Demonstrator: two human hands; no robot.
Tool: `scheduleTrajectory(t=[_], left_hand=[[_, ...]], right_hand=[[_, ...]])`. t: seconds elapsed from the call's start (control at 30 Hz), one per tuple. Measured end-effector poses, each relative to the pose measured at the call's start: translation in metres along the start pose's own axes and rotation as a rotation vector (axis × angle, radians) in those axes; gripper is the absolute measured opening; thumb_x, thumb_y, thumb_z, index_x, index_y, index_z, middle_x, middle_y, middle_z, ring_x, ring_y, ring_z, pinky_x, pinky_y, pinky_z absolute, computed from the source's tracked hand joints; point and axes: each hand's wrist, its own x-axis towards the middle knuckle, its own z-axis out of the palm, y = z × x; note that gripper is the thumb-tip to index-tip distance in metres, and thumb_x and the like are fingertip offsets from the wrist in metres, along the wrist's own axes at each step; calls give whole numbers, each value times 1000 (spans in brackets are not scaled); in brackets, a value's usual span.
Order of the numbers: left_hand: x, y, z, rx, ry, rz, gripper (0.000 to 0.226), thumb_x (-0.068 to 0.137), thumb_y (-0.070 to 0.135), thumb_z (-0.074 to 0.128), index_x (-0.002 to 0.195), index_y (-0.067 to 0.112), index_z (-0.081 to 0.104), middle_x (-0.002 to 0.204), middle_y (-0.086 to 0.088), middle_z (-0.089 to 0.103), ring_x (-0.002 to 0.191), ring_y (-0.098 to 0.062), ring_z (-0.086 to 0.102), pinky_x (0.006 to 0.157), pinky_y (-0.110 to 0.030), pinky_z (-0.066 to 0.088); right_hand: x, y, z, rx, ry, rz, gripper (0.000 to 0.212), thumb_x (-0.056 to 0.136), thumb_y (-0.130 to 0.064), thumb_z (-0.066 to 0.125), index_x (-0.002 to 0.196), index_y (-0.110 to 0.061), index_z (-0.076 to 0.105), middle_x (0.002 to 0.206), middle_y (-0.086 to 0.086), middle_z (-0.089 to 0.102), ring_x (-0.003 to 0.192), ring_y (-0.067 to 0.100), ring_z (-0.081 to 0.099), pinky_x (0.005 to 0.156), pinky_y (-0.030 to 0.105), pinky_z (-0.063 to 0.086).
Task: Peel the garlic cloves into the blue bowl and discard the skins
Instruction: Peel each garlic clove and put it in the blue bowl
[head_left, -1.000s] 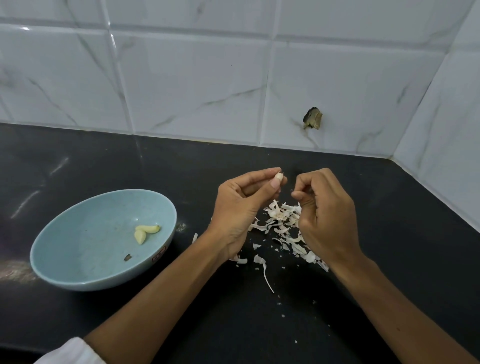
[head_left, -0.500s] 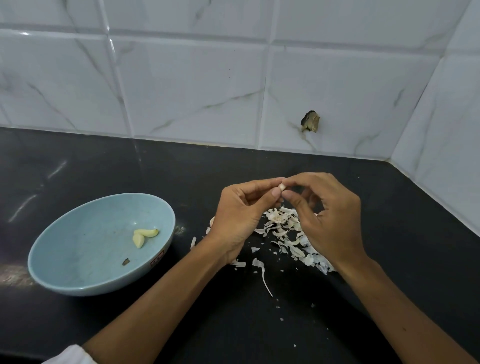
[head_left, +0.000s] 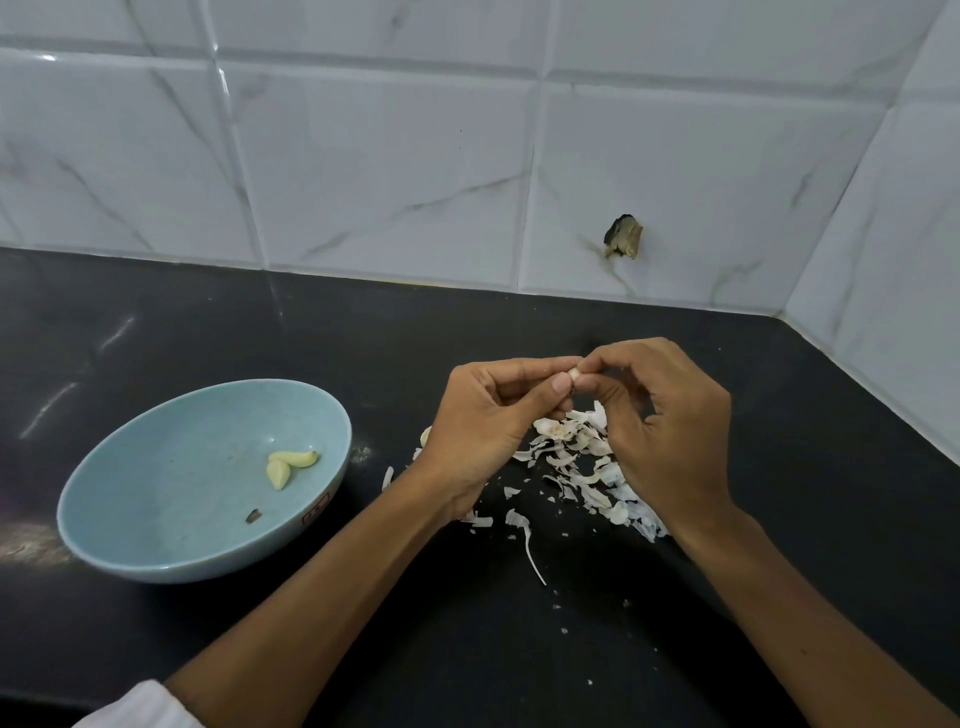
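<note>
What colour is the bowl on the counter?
Pale blue bowl, seen in the head view.

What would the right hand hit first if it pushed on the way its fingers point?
The clove, which the right hand already pinches; right behind it, probably the left hand.

Your left hand (head_left: 485, 426) and right hand (head_left: 670, 431) pinch 1 garlic clove (head_left: 573, 373) above the skins (head_left: 582, 462) on the black counter (head_left: 208, 322). Blue bowl (head_left: 130, 540) holds 2 peeled cloves (head_left: 289, 466).
</note>
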Motion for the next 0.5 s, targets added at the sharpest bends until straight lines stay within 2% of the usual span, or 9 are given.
scheduleTrajectory(t=[0.27, 0.5], left_hand=[[0, -1, 1, 21, 10, 22, 24, 93, 6, 70, 116, 1, 74, 98, -12, 79, 80, -8, 70, 81, -19, 55], [-2, -3, 3, 59, 3, 61, 23, 93, 6, 70, 115, 1, 74, 99, -14, 78, 80, -9, 70, 80, -20, 56]], right_hand=[[-2, -1, 1, -41, 43, 10, 8, 86, -4, 78, 85, -10, 72, 82, -10, 63, 75, 11, 60, 68, 23, 48], [-3, -2, 3, -33, 45, 11, 9, 86, 0, 75, 85, -8, 71, 82, -4, 66, 75, 14, 61, 66, 32, 50]])
